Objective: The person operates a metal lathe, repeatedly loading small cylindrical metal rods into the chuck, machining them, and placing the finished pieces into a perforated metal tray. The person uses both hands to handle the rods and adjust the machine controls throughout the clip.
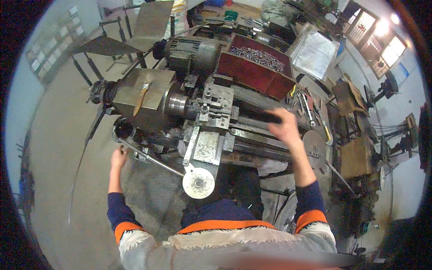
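My left hand [119,158] is beside the lower left of a small metal lathe, just under a dark round cup-shaped part [123,129]. Its fingers are curled together, and whatever they hold is hidden. Over the right part of the lathe bed [258,137], my right hand [284,128] is raised with its fingers apart and nothing visible in it; it is slightly blurred. Between the hands are the tool carriage [216,105], a long metal lever [153,159] and a white round handwheel [198,182]. The bright chuck [177,104] sits left of the carriage.
Behind the bed stands a dark red tray [252,74] heaped with small metal parts. A brush [141,100] lies on the headstock cover [153,85]. Wrenches [310,108] and other hand tools lie at the right. A motor [193,51] is behind the headstock.
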Action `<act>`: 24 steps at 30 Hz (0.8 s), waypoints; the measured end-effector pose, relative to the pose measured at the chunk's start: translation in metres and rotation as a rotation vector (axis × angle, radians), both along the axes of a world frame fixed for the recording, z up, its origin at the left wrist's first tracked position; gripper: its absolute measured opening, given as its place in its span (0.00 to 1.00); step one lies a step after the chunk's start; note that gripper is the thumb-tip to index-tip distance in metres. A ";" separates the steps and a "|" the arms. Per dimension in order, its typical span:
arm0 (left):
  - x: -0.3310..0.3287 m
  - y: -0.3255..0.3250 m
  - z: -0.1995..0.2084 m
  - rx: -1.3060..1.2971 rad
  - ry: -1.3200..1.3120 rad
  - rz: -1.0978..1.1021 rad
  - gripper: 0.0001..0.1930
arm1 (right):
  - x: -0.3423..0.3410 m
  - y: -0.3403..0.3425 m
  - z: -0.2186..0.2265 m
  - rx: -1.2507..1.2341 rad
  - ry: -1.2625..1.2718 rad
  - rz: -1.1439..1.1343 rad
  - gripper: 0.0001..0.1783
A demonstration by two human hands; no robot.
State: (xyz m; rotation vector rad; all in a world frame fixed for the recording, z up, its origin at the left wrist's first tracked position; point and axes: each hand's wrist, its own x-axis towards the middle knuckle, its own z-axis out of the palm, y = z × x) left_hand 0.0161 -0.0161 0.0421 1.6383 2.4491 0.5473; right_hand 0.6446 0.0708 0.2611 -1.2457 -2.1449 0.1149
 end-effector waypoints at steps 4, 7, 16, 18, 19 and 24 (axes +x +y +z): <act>-0.042 -0.032 0.122 0.307 0.291 0.113 0.19 | -0.131 0.045 0.007 0.226 -0.038 0.385 0.18; -0.078 -0.071 0.171 0.121 0.388 0.294 0.23 | -0.205 0.057 0.007 -0.032 -0.429 0.279 0.18; 0.046 -0.124 0.145 0.034 0.369 0.437 0.23 | -0.238 0.062 0.011 -0.333 -0.679 0.224 0.20; 0.082 -0.116 0.142 0.033 0.472 0.490 0.20 | -0.235 0.060 0.009 -0.267 -0.681 0.200 0.19; 0.074 -0.114 0.140 0.035 0.423 0.466 0.19 | -0.231 0.060 0.010 -0.244 -0.681 0.181 0.19; 0.070 -0.117 0.142 0.025 0.368 0.421 0.21 | -0.163 0.026 0.019 0.186 -0.105 0.354 0.22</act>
